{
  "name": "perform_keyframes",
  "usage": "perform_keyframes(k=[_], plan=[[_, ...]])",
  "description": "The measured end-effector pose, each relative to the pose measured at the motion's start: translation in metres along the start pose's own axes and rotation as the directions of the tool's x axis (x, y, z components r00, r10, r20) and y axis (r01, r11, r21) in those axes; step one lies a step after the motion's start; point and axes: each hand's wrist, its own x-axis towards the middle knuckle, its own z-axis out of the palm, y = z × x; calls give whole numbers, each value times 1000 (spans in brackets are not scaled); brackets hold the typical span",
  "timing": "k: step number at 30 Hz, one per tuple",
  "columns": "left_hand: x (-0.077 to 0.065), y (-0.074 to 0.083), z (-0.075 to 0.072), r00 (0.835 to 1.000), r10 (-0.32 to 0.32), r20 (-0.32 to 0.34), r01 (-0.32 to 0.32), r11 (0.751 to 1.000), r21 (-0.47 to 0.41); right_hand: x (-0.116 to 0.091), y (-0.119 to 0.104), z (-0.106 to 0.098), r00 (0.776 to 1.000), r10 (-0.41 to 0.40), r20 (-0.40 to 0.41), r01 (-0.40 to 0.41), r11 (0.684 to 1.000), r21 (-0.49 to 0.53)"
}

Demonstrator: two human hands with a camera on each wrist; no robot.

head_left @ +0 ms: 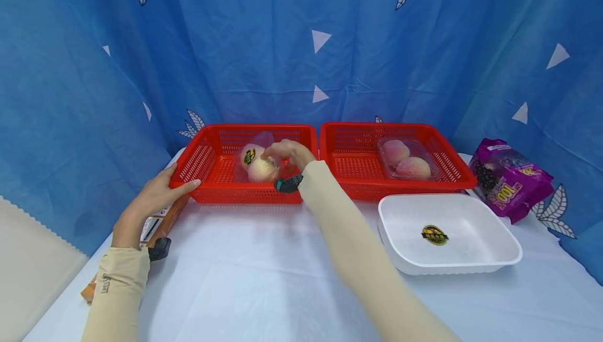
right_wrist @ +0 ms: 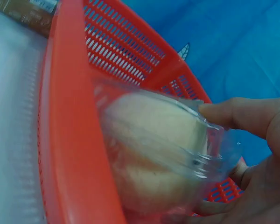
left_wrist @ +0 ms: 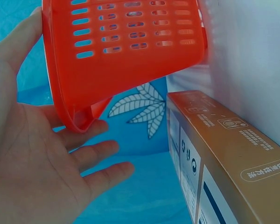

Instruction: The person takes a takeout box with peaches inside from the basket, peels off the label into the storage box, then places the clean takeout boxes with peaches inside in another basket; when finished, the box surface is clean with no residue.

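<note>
Touching a red slotted plastic basket [head_left: 240, 194], the left hand [head_left: 156, 194] lies spread; the right hand [head_left: 294, 152] pinches a clear peach box [right_wrist: 203, 161].

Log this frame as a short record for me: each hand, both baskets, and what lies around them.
left hand: holds the left basket's rim at its left end
right hand: grips the peach pack
left basket: red; peach pack inside
right basket: red; second pack inside, two peaches visible
tray: white, sticker inside, in front of right basket
bag: purple, right of right basket
box: brown, by left forearm
</note>
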Motion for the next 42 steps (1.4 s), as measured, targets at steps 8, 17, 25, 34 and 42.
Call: perform_keyframes(k=[8, 17, 25, 34, 42], plan=[[0, -1, 0, 1000, 13, -4, -13, 1000, -6, 1, -2, -4, 999, 17, 35, -19, 999, 46], [-1, 0, 0, 1000, 24, -3, -24, 1000, -5, 5, 9, -11, 1000, -10, 25, 6, 989, 150], [1, -1, -1, 1000, -7, 4, 7, 1000, -8, -2, 12, -23, 998, -63, 17, 58, 976, 208], [0, 0, 1, 1000, -20, 6, 21, 999, -41, -8, 16, -35, 992, -124, -22, 125, 952, 280], [2, -2, 2, 1000, -13, -2, 13, 999, -44, -13, 14, -43, 986, -162, -27, 161, 927, 338]])
